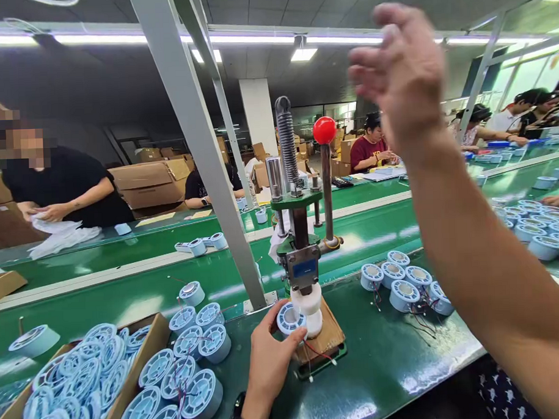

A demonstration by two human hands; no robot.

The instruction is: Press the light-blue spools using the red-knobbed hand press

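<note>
My left hand grips a light blue round plastic housing with thin red and black wires, between thumb and fingers. The housing is at the left side of the white plastic blocks of a hand press, which stands on a wooden base plate. A lever with a red ball knob rises upright on the press. High on the right, my right hand is raised above and apart from the knob, slightly blurred, its fingers loosely bent and apart, with nothing visible in them.
A cardboard box of light blue rings and several housings stand left. More wired housings sit right of the press. A slanted metal post rises behind. Co-workers sit along the green conveyor; another person's hand shows far right.
</note>
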